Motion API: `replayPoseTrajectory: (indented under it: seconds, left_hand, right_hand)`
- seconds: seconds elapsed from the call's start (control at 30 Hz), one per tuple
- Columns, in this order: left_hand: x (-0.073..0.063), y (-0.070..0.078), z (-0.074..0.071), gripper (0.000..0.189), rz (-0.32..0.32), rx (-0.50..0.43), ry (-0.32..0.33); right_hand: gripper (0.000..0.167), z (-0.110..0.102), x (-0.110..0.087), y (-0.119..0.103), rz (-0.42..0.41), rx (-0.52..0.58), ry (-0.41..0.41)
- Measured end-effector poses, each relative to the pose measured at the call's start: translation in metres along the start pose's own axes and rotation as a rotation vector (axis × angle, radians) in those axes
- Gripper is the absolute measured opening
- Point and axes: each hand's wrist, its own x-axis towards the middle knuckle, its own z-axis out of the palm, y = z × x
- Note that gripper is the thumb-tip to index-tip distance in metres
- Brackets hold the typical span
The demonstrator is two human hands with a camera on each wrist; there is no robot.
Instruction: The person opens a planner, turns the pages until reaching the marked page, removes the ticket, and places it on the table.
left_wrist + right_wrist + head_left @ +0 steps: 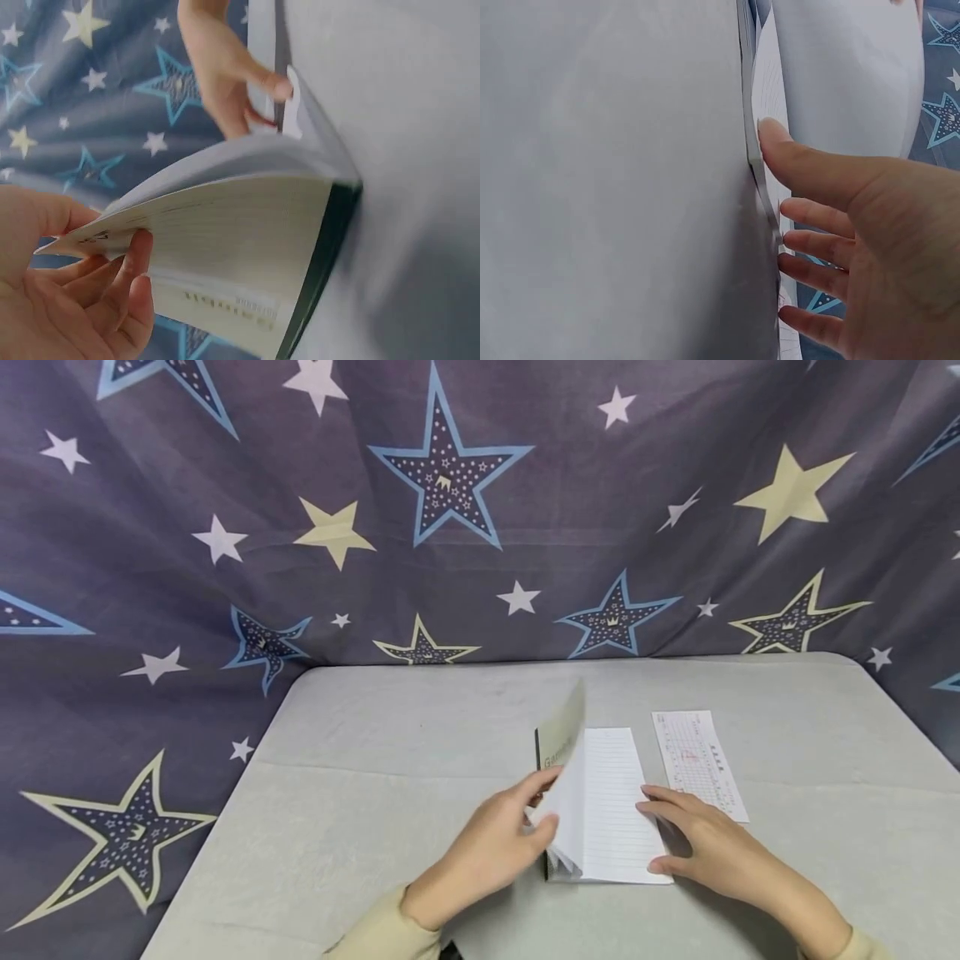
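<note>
A notebook [615, 810] with lined white pages and a cream cover with a dark green spine stands partly open on the table. My left hand [498, 839] pinches the raised cover [225, 240] and a bundle of pages between thumb and fingers, holding them bent upward. On the other side, my right hand [712, 847] touches the right edge of the lined page with its fingers fairly straight; its thumb [780, 142] lies at the page's lower corner. A printed paper slip [693, 760] with a red mark lies beside the notebook, just beyond the right hand.
The table [390, 827] has a light grey cloth over it. Behind and to the left hangs a dark curtain [270, 468] printed with stars, meeting the table's back edge.
</note>
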Motion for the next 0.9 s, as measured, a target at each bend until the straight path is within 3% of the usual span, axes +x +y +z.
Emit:
replayPoseTrajectory:
  seconds: [0.17,0.3,0.47,0.57,0.67,0.8,0.9]
  left_hand:
    - [0.023,0.004,0.035,0.048,0.078,0.127,-0.084]
    - [0.036,0.002,0.061,0.042,0.096,0.184,-0.149]
    - [0.042,-0.003,0.083,0.037,0.090,0.274,-0.154]
    - [0.041,-0.003,0.088,0.043,0.090,0.362,-0.145]
    - [0.037,-0.004,0.087,0.055,0.098,0.455,-0.177]
    - [0.030,-0.009,0.078,0.062,0.112,0.528,-0.237]
    - [0.022,-0.016,0.067,0.056,0.098,0.534,-0.244]
  right_hand:
    - [0.068,0.001,0.001,-0.001,0.001,0.003,-0.006]
    - [0.067,0.002,0.002,-0.003,0.039,0.021,-0.032]
    - [0.066,0.003,0.003,-0.004,0.055,0.042,-0.043]
    - [0.065,0.001,0.003,-0.003,0.033,0.041,-0.034]
    - [0.061,-0.002,0.002,-0.002,-0.002,0.036,-0.014]
    - [0.059,-0.007,0.001,0.001,-0.055,0.023,0.007]
    - [0.062,-0.009,-0.001,0.003,-0.080,0.005,0.017]
